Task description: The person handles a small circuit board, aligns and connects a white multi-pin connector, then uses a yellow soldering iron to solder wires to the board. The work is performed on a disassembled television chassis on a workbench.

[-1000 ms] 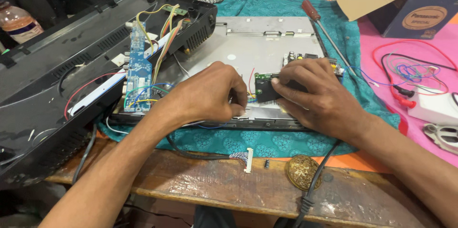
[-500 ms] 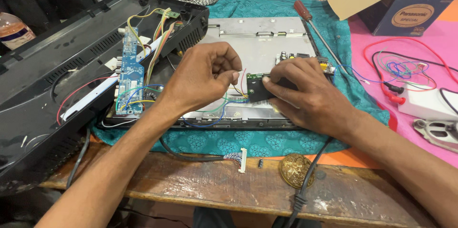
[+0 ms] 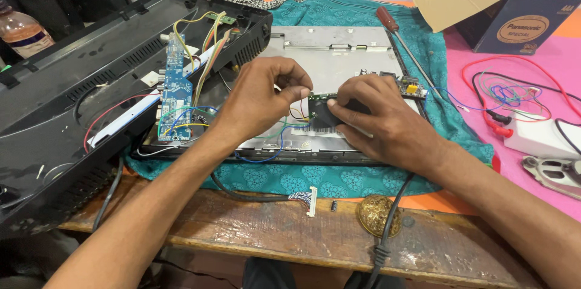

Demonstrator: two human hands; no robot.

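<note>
Seen from above: left hand (image 3: 260, 98) and right hand (image 3: 378, 116) meeting over a small dark circuit board (image 3: 322, 113) held just above the grey metal back of a flat display panel (image 3: 339, 53). Right fingers (image 3: 348, 107) pressed together across the board's top and edge, gripping it; left fingers (image 3: 296, 90) pinched close at the board's upper left corner, on what looks like a wire end or small connector, too small to tell which. Thin red, green and blue wires (image 3: 284, 134) trailing from under the board toward a long blue circuit board (image 3: 175, 89) lying in the opened black rear housing (image 3: 72, 95) at left. Panel resting on teal patterned cloth (image 3: 290, 177) spread over a worn wooden desk (image 3: 254, 228). Red-handled screwdriver (image 3: 402, 38) beside the panel, cardboard box (image 3: 502, 10) and a tangle of test leads (image 3: 508, 92) on the pink sheet at right, plastic bottle (image 3: 21, 32) at far left.

Judged risks: a tug on the fine wires tearing a solder joint or pulling a plug loose; the board slipping from the grip and shorting against bare metal beneath; a pinched connector seated crooked and bending its pins.
</note>
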